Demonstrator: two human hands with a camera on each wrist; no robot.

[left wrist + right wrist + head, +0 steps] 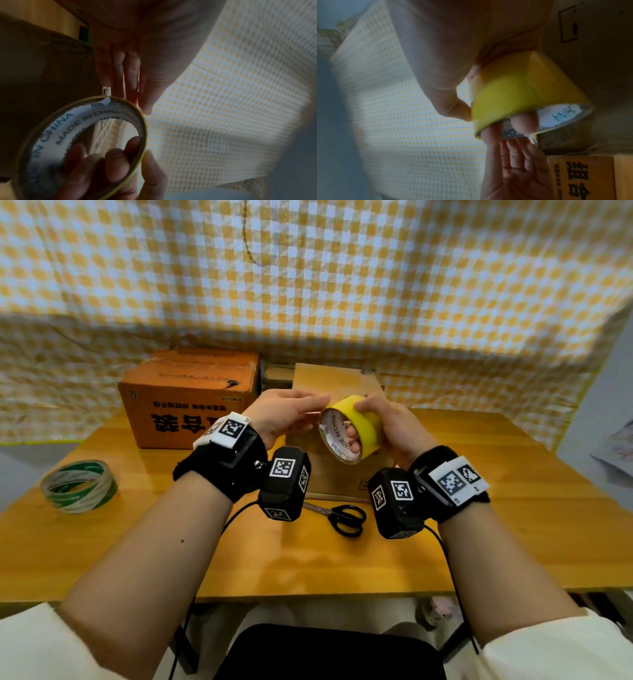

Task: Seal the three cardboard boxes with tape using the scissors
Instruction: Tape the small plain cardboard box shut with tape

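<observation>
Both forearms reach out over the wooden table [513, 474], each wrist strapped with a black band and marker cube, and they meet above the plain brown box [329, 385] standing at the middle. Held up there is the yellow tape roll [356, 422]: the right hand [394, 426] grips it with fingers [522, 121] hooked through the white core and the thumb pressed on the outer yellow face. By contrast the left hand [284, 412] is flat and nearly straight, its fingertips [145, 108] just touching the rim of the roll and holding nothing. Judging by this, the step in hand is finding the free end of the tape. To do it well, I would turn the roll slowly with the right hand while a left fingernail drags lightly round the yellow surface until it catches the seam, then lift a corner and peel a short tab, keeping it flat so it does not fold back on itself. No loose end is plain in any view. Black scissors [342, 517] lie on the table just in front of the brown box, within easy reach for the cut. An orange printed box [188, 402] sits to the left, with a third box [277, 376] barely showing behind the gap; whether any is taped I cannot tell. A green-and-white tape roll [78, 486] rests near the left edge.
</observation>
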